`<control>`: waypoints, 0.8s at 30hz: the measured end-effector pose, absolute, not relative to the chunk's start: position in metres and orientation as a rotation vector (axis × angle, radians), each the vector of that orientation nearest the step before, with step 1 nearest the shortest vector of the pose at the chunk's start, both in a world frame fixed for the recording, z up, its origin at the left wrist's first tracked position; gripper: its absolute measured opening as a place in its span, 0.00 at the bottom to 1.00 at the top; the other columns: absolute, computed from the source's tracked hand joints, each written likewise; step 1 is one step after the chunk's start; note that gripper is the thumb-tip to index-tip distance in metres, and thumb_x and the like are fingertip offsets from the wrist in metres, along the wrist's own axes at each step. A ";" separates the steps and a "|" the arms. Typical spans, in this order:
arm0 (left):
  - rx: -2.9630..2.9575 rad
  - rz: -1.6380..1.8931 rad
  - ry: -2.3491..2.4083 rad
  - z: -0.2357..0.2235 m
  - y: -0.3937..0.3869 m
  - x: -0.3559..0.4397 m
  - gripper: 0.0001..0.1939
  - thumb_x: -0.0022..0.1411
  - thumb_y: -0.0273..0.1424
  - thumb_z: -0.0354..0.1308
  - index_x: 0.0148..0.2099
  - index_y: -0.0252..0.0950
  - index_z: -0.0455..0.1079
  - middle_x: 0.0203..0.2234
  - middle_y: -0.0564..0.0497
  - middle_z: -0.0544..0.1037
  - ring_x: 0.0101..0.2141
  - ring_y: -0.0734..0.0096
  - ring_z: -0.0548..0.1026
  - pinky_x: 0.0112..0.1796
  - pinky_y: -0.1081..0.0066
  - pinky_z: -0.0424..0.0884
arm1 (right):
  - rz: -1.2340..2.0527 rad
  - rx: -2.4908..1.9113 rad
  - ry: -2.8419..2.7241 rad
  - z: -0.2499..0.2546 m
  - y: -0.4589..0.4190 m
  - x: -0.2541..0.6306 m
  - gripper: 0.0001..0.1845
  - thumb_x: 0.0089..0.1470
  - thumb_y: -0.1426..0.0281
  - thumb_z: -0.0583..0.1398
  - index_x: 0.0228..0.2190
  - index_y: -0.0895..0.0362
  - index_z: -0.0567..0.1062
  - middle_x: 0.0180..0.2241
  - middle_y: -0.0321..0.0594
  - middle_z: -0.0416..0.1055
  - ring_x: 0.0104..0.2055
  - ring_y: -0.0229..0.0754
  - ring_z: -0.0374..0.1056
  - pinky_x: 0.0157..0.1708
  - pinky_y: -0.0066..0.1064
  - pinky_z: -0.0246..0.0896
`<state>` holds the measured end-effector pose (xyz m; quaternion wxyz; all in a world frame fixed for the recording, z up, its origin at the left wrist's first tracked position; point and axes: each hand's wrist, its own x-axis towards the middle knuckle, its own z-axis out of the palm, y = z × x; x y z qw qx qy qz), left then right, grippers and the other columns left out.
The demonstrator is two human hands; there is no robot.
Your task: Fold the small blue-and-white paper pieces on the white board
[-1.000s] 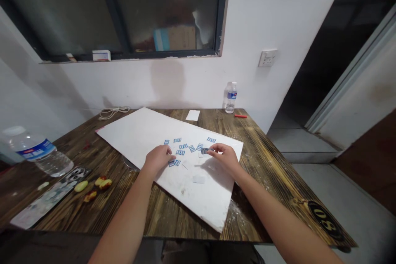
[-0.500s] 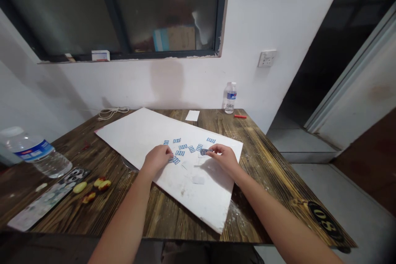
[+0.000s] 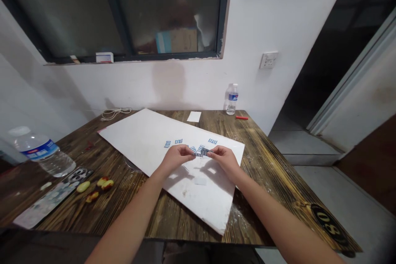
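Note:
My left hand [image 3: 177,159] pinches a small blue-and-white striped piece [image 3: 198,155] between thumb and fingertips. Close beside it, my right hand [image 3: 225,159] grips a small grey-looking bundle [image 3: 204,152], maybe stacked pieces of the same kind; its details are too small to tell. Both hands are over a white board [image 3: 133,132], fingertips almost meeting. Several blue-outlined pieces lie flat on the board, among them one piece at the right [image 3: 212,141] and another behind my left hand [image 3: 178,141]. My left hand covers some of the others.
A large water bottle [image 3: 43,150] leans at the left, near a floral strip [image 3: 46,202] and several partly browned fruits [image 3: 103,183]. Along the back are a cable [image 3: 116,112], white paper [image 3: 194,116], a small bottle [image 3: 232,100] and a red pen-like object [image 3: 241,118].
My left hand has picked up a striped piece from the board and moved right, up to the right hand. The right hand stays nearly in place with its bundle.

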<state>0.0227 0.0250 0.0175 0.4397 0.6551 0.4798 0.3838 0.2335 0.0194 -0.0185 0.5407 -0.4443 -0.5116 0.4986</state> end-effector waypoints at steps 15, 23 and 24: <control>1.666 0.945 1.291 0.006 0.018 0.035 0.15 0.45 0.38 0.67 0.24 0.35 0.65 0.21 0.52 0.77 0.25 0.70 0.74 0.26 0.73 0.64 | 1.201 -1.053 -1.380 -0.017 0.017 0.231 0.17 0.31 0.59 0.71 0.23 0.57 0.78 0.23 0.37 0.75 0.27 0.39 0.66 0.30 0.31 0.60; 1.721 0.980 1.344 0.014 0.028 0.020 0.14 0.49 0.42 0.64 0.28 0.35 0.69 0.23 0.50 0.77 0.26 0.69 0.74 0.28 0.72 0.67 | 1.069 -1.107 -1.380 -0.017 0.019 0.234 0.16 0.38 0.57 0.68 0.25 0.57 0.79 0.24 0.38 0.75 0.26 0.40 0.66 0.28 0.31 0.59; 1.701 1.008 1.391 0.017 0.030 0.015 0.14 0.50 0.42 0.62 0.29 0.36 0.70 0.23 0.50 0.77 0.26 0.69 0.74 0.28 0.71 0.67 | 1.072 -1.111 -1.352 -0.019 0.020 0.235 0.17 0.38 0.57 0.68 0.26 0.57 0.79 0.24 0.38 0.75 0.26 0.40 0.66 0.28 0.31 0.59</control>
